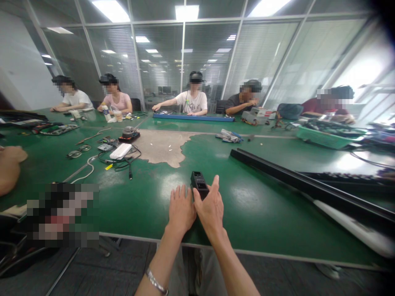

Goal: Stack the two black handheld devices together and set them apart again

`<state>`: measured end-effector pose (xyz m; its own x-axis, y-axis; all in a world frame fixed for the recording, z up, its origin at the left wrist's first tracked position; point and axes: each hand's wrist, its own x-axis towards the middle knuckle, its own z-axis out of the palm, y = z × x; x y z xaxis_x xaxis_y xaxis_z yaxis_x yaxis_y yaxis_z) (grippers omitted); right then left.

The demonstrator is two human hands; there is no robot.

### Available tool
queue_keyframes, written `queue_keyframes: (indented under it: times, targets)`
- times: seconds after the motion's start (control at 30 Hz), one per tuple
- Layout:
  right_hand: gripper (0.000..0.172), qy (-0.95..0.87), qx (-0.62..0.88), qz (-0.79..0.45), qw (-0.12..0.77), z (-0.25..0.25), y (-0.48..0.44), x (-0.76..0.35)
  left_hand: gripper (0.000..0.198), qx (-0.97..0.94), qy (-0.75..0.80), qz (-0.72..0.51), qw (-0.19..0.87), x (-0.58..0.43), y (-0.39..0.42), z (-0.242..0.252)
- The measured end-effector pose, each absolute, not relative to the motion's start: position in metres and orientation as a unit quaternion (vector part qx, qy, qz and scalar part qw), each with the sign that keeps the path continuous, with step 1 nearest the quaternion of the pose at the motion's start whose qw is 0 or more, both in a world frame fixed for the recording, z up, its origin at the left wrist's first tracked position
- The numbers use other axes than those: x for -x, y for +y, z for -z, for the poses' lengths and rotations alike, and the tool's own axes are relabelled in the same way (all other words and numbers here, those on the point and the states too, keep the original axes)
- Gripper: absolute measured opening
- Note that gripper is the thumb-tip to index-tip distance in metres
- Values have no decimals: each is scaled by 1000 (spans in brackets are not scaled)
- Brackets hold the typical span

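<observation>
A small black plastic block (200, 183) with rectangular recesses in its top lies on the green table in front of me. Palm down, my left hand (181, 209) rests just left of its near end, fingers stretched out. My right hand (211, 207) is at the block's near right side, thumb and forefinger apart and pointing forward. It covers the near end, so I cannot tell how firmly it touches the block.
Long black rails (296, 179) lie to the right, beside a green basket (330, 140) of parts. Ahead left are a white box (121, 151), cables and a bare tan patch (163, 144). Several people sit across the table; another person's arm (10, 168) is at left.
</observation>
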<state>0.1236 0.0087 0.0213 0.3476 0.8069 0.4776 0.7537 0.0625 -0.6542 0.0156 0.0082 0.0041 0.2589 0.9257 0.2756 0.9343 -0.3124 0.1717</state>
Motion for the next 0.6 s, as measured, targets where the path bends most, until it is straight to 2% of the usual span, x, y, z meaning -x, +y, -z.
queue_keyframes:
  times: [0.4,0.6]
  targets:
    - [98,-576,697,-23,426,-13,2,-128,57,787,-597,156,7,-17,12,-1]
    - [97,-571,671,-42,470,-1,-2,-136,67,792,-591,150,3,-16,11,1]
